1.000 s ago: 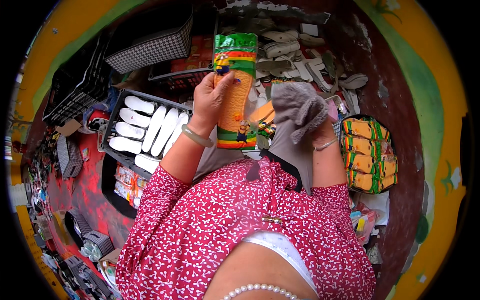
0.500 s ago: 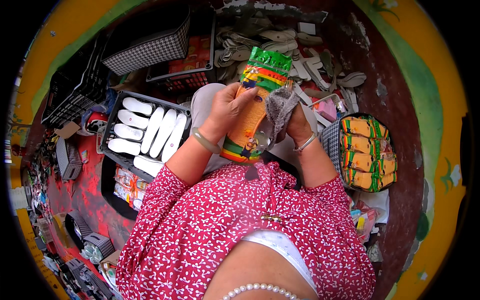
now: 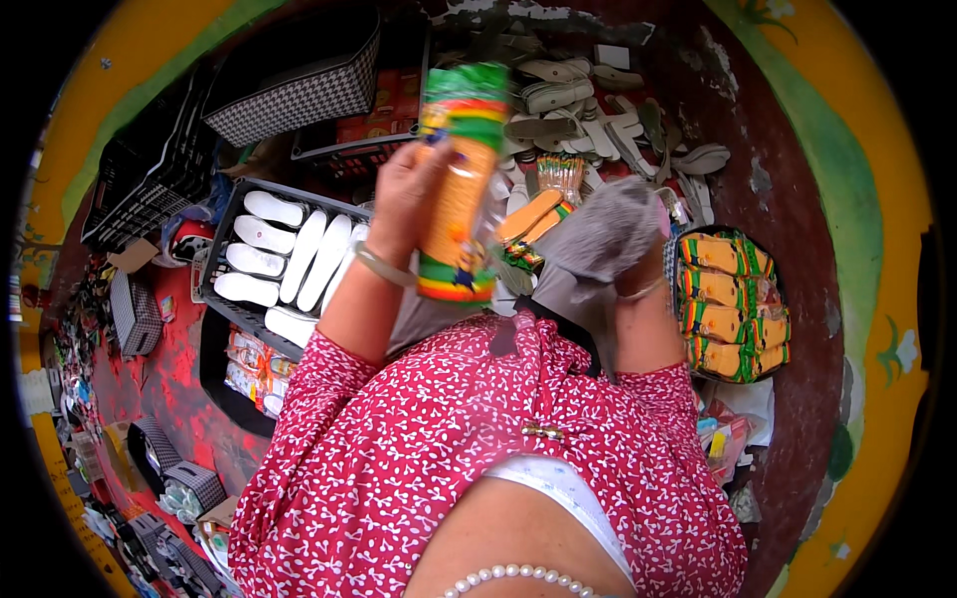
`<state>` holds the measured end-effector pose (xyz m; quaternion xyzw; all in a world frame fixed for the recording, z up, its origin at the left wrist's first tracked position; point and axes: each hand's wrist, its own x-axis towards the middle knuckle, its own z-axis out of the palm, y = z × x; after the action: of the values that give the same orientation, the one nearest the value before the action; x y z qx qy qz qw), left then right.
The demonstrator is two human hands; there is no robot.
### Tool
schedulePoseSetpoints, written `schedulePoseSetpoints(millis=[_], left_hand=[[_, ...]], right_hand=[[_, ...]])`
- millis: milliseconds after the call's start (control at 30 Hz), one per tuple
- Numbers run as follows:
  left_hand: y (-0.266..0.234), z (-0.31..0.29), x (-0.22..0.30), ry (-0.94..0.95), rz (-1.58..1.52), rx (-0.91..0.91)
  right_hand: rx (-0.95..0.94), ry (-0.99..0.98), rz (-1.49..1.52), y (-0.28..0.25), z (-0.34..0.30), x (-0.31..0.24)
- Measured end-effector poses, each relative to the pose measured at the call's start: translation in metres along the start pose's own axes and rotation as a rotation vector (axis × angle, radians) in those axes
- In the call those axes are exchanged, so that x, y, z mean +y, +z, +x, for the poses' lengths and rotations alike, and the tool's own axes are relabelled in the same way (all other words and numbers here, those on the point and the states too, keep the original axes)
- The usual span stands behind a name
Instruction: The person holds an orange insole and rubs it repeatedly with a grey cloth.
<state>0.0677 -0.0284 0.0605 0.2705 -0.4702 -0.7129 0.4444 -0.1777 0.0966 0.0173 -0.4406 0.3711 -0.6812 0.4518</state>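
Observation:
My left hand (image 3: 402,199) is closed round a plastic-wrapped insole pack (image 3: 465,189), orange in the middle with green, yellow and red printed ends. The pack stands nearly upright over my left thigh, slightly smeared by motion. A fuzzy grey cloth (image 3: 610,227) covers most of my right hand (image 3: 654,267), so its fingers are hidden; hand and cloth are above my right knee, apart from the pack. Between my legs, farther down, lie more orange insole packs (image 3: 533,213) and a bundle of colourful wrappers (image 3: 560,177).
A black crate (image 3: 221,289) of white insoles stands at my left. To the right is a checked basket (image 3: 674,261) filled with orange insole packs (image 3: 720,289). Loose insoles (image 3: 558,95) are heaped ahead, beside a crate of red boxes (image 3: 359,154) and a checked bin (image 3: 299,105).
The grey cloth has come off the pack and moved right with my right hand. My left hand has carried the pack left and slightly up, uncovering the packs between my legs.

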Motion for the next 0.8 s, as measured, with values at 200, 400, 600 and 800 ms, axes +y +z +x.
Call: schedulePoseSetpoints(millis=[200,400,600,800], left_hand=[[-0.024,0.003,0.015,0.146,0.032,0.083],[0.014,-0.001,0.000,0.124,0.120,-0.021],[0.035,-0.009,-0.005,0.149,0.215,-0.017],[0.020,-0.005,-0.010,0.053,0.120,-0.031]], right_hand=[[-0.074,0.286,0.372,-0.063,0.006,-0.016],[-0.304,0.412,0.092,0.030,0.025,0.007],[-0.240,0.196,-0.126,0.076,0.020,0.016],[-0.235,0.250,-0.163,0.074,0.013,0.014]])
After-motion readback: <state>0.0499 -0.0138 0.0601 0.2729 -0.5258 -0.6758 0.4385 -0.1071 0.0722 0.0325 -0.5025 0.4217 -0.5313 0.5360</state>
